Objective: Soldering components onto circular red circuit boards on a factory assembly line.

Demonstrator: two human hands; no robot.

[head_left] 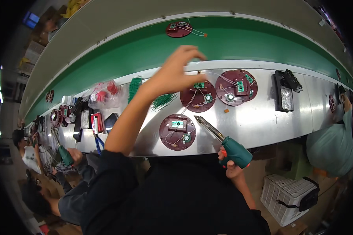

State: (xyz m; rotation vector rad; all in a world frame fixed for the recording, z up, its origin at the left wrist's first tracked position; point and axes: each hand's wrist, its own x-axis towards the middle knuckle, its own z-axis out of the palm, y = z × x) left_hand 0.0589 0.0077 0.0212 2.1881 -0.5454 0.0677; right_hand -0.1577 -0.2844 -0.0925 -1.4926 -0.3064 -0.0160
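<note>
My left hand (173, 74) is raised above the bench with thumb and fingers spread in a curve, nothing between them. It partly covers a dark-red round plate (187, 102) with a small green circuit board and thin wires. In my right hand (230, 169), at the bench's front edge, is a green soldering gun (240, 152). Its long metal barrel points up and left, the tip between that plate and a nearer round plate (166, 141). This nearer plate carries a boxed board, a small round component and wires. Overlapping plates (226, 76) with similar parts lie to the right.
Green thin strips (162, 102) lie behind my left forearm. A plastic bag (102, 98) with red pieces and blue-handled pliers (99, 144) are at left. A black box (278, 92) stands right. Another plate (177, 33) rests on the green back strip. Co-workers sit at both sides.
</note>
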